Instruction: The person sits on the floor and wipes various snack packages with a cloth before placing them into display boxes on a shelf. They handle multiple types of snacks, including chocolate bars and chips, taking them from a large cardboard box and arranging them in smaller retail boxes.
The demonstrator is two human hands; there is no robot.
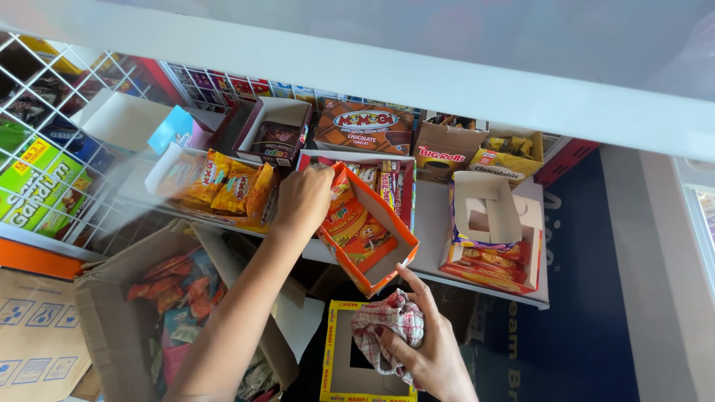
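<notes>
My left hand point(302, 199) grips the upper left rim of an orange cardboard display box point(387, 223), which is tilted off the white shelf point(430, 223) and holds several orange snack packets point(350, 223). My right hand point(417, 342) is below the box, with a crumpled red-and-white checked cloth point(387, 324) bunched in its fingers. The index finger of that hand reaches up toward the box's lower corner.
On the shelf sit a white tray of orange packets point(227, 186), a dark snack box point(275, 138), a brown chocolate box point(365, 126) and an open box of red packets point(495, 253). Below are a brown carton of mixed snacks point(167, 298) and a yellow box point(361, 368). Wire rack point(45, 149) at left.
</notes>
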